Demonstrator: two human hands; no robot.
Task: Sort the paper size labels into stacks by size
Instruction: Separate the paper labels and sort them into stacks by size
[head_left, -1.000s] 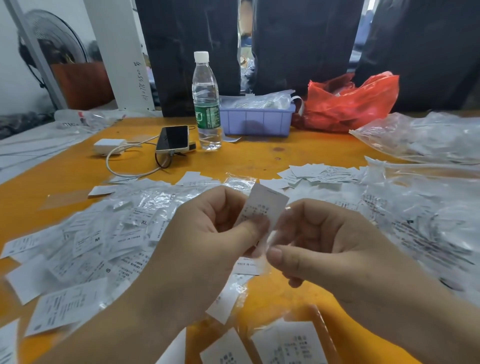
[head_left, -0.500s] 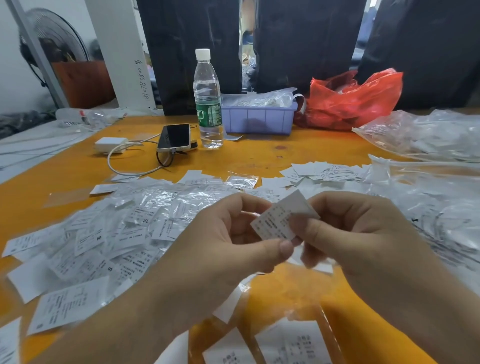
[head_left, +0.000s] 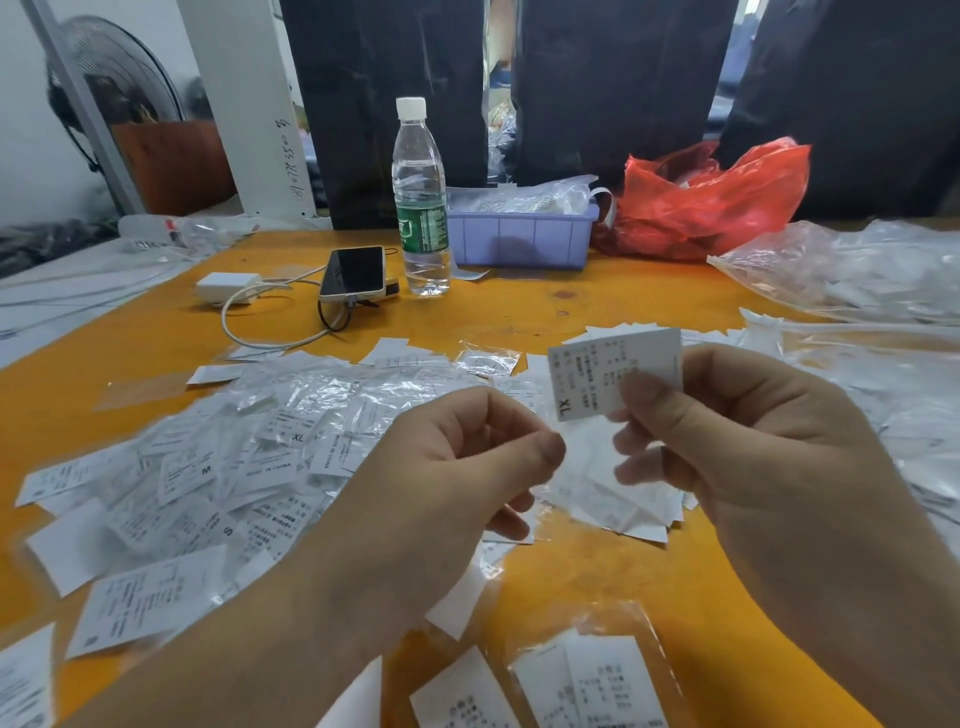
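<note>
paper size labels (head_left: 218, 467) lie in a loose white heap across the left half of the orange table (head_left: 519, 312), many tangled with crinkled clear wrappers, and printed letters such as m, s and xl show on a few of them. 1 label (head_left: 597, 371) is lifted above the table at the right of centre, pinched between the thumb and fingers of the right hand (head_left: 753, 457); it is tilted, its printed face turned toward the wearer, with xl readable at its lower left corner. the left hand (head_left: 447, 478) hovers just beside it, fingers curled inward with the thumb tip near the forefinger, and nothing visible between them. under the 2 hands a smaller pile of labels (head_left: 618, 499) rests on the table, and more labels sit in clear bags at the near edge (head_left: 592, 680). farther back stand a water bottle (head_left: 420, 202) with a green band, a dark phone (head_left: 356, 273) lying flat with a cable, a white charger (head_left: 226, 286), a lilac plastic bin (head_left: 519, 236) and a red plastic bag (head_left: 711, 200). clear plastic bags (head_left: 852, 270) are heaped along the right side.
</note>
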